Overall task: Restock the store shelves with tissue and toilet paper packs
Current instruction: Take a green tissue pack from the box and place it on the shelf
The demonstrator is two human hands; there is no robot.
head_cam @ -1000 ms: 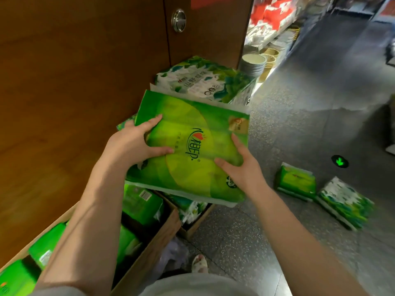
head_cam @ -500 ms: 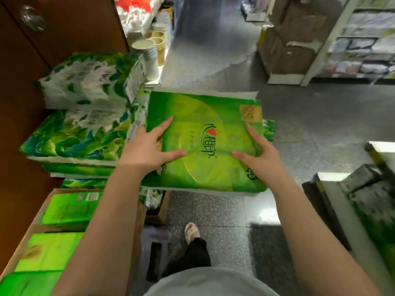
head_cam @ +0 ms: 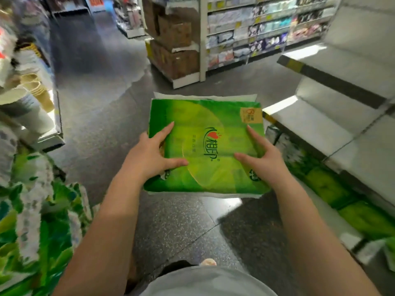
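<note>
Tissue pack [head_cam: 209, 146], green, held flat above floor [head_cam: 106, 103]; we grasp it both sides: left hand [head_cam: 149, 159] on left edge, right hand [head_cam: 263, 163] on right. White shelf [head_cam: 320, 124] just right of pack.

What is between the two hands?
The green tissue pack lies between them: the left hand holds its left edge and the right hand its right edge, thumbs on top. The head view shows it.
</note>
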